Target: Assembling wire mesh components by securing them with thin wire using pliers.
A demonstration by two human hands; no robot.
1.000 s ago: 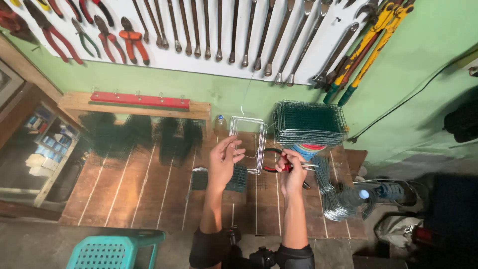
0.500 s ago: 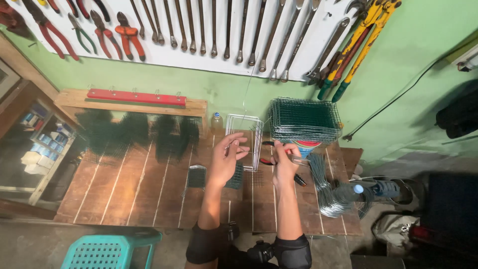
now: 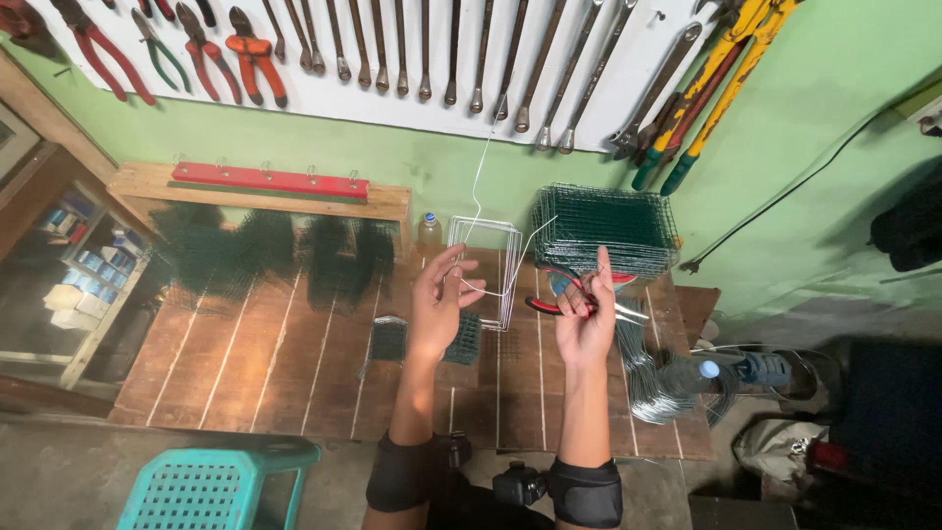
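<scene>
Head camera, looking steeply down and forward from above a workbench.

The single view faces a green wall hung with a tool board point(image 3: 392, 49); the wooden bench point(image 3: 294, 363) fills the middle ground, both raised forearms come in from the bottom edge, and a teal stool point(image 3: 211, 486) sits nearest, at lower left.

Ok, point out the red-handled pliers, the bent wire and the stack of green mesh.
red-handled pliers point(image 3: 551, 306), head view, on a red handle.
bent wire point(image 3: 474, 218), head view, on its upright stretch.
stack of green mesh point(image 3: 606, 226), head view, on its top sheet.
</scene>
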